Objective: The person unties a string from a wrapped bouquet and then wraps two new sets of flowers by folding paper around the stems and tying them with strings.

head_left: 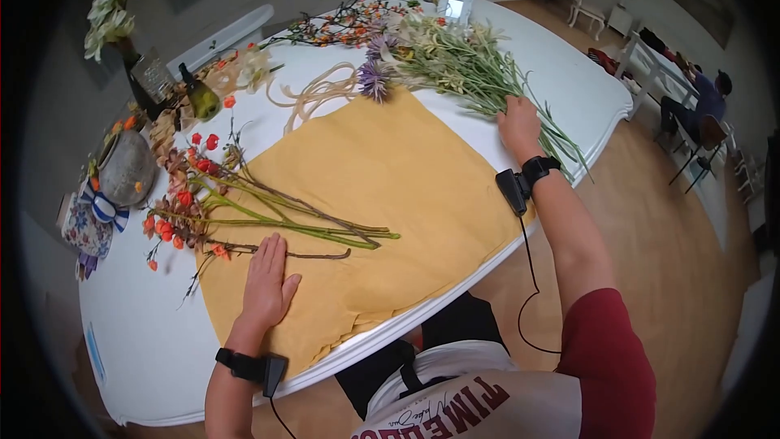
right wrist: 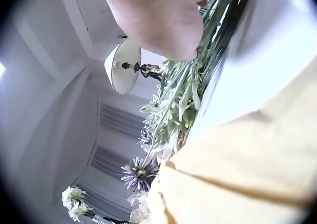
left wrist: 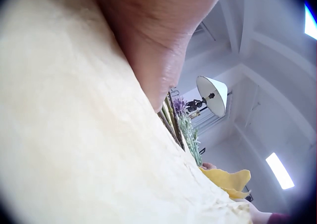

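Observation:
My left hand [head_left: 266,280] lies flat on a sheet of yellow wrapping paper [head_left: 382,171], its fingers straight. Its fingertips reach a thin brown twig at the edge of a bunch of red-flowered branches [head_left: 284,211] that lie across the paper. In the left wrist view the fingers are out of sight beyond the heel of the hand. To the right, my right hand [head_left: 520,126] has its fingers curled at the stems of a bunch of green sprays [head_left: 471,69]. In the right wrist view those green stems [right wrist: 218,36] pass beneath the hand. Purple flowers [head_left: 374,81] lie at the bunch's left end.
Loops of tan ribbon [head_left: 313,93] lie behind the paper. More orange-berried branches [head_left: 341,28] spread along the back. A grey pot [head_left: 126,169], a green bottle [head_left: 201,97] and a dark vase [head_left: 142,85] stand at left. A seated person [head_left: 703,106] is far right.

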The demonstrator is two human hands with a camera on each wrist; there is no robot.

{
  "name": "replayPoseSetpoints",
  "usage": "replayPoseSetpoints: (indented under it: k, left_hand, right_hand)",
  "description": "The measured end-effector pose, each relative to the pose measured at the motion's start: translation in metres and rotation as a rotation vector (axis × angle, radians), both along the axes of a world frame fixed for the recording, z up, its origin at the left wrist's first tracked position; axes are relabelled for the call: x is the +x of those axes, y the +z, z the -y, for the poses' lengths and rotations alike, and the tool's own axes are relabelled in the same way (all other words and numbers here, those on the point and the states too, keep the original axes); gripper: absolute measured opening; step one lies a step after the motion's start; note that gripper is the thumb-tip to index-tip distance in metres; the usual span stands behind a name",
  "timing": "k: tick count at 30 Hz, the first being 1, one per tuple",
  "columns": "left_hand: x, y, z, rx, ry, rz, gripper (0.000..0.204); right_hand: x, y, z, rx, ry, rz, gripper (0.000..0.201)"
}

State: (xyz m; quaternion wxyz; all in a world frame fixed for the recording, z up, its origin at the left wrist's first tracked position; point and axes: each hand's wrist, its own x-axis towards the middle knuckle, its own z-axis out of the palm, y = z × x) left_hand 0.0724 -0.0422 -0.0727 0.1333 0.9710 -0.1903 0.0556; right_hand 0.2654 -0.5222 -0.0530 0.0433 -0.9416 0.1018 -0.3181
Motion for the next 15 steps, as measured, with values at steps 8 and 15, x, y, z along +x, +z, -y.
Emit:
replayPoseSetpoints:
  k: [8,15]
  left_hand:
    - [-0.001,0.003,0.002,-0.01,-0.011,0.018,0.063]
    - [-0.003,0.004,0.004,-0.013,-0.015,0.026,0.063]
  right_hand:
    - [-0.01,0.009,0.011,0.08,0.054,-0.258,0.032]
    - [-0.003,0.053,0.003,0.307,0.321,0.089,0.032]
